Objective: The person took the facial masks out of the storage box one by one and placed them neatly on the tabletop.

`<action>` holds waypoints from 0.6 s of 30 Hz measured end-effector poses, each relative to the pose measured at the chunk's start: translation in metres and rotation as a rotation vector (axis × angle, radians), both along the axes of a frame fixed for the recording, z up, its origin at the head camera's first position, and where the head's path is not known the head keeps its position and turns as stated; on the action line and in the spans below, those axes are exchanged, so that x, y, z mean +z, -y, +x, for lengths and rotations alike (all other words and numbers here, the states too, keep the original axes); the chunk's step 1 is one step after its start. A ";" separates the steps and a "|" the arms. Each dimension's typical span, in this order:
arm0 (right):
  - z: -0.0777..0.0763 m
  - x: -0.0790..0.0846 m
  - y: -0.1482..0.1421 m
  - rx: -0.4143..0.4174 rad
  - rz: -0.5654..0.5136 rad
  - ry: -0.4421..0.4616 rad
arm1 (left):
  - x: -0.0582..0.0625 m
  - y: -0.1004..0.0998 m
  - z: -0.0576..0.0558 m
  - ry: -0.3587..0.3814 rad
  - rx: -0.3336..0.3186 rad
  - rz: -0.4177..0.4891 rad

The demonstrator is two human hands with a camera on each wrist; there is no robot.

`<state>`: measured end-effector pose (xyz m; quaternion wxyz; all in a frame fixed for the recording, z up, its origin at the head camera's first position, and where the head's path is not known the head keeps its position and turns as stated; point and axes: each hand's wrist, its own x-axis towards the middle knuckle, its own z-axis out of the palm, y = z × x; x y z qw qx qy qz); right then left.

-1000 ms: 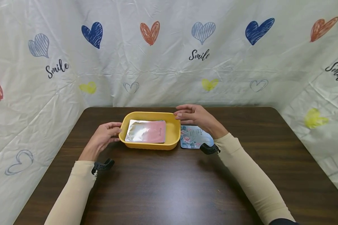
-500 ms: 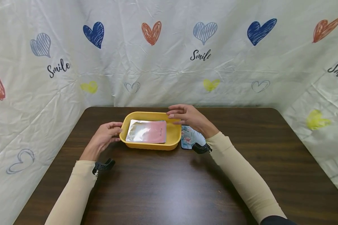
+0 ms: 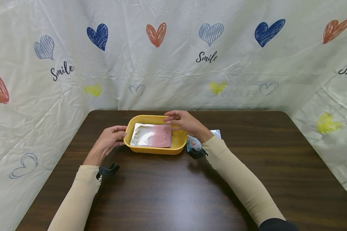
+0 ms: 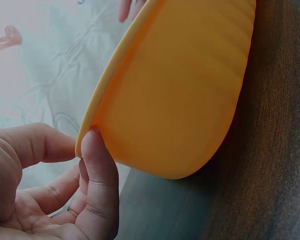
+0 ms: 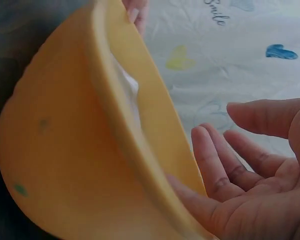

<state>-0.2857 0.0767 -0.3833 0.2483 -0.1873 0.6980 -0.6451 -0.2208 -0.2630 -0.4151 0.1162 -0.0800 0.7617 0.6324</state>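
Note:
A yellow plastic basin (image 3: pixel 179 138) stands toward the far side of the table. Inside it lies a flat silver-and-pink sachet (image 3: pixel 154 136). My left hand (image 3: pixel 106 141) pinches the basin's left rim between thumb and fingers, which the left wrist view shows up close. Over the basin's right end is my right hand (image 3: pixel 185 122), its fingers loosely spread and nothing between them. In the right wrist view the right hand's fingers (image 5: pixel 240 170) are right at the rim. A blue floral sachet (image 3: pixel 193 143) lies just right of the basin, partly hidden under the right wrist.
The dark wooden table (image 3: pixel 162 189) extends in front of the basin and to both sides. Behind it hangs a white curtain (image 3: pixel 173 73) printed with hearts. A black band (image 3: pixel 108 170) circles the left wrist, and another black band (image 3: pixel 198 153) the right.
My right hand has moved left from the basin's right rim to over its right end, with the forearm passing across the blue floral sachet. The left hand keeps its place at the rim.

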 end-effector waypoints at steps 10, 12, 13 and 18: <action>0.002 -0.008 0.020 -0.006 0.113 0.014 | 0.002 -0.002 0.001 0.002 0.005 0.003; 0.003 -0.007 0.021 -0.007 0.117 0.016 | 0.002 -0.003 0.001 0.004 0.007 0.004; 0.004 -0.007 0.021 -0.009 0.117 0.013 | 0.002 -0.003 0.001 0.003 0.003 0.004; 0.008 -0.005 0.020 -0.056 0.070 -0.011 | 0.002 -0.002 0.002 -0.001 -0.001 0.000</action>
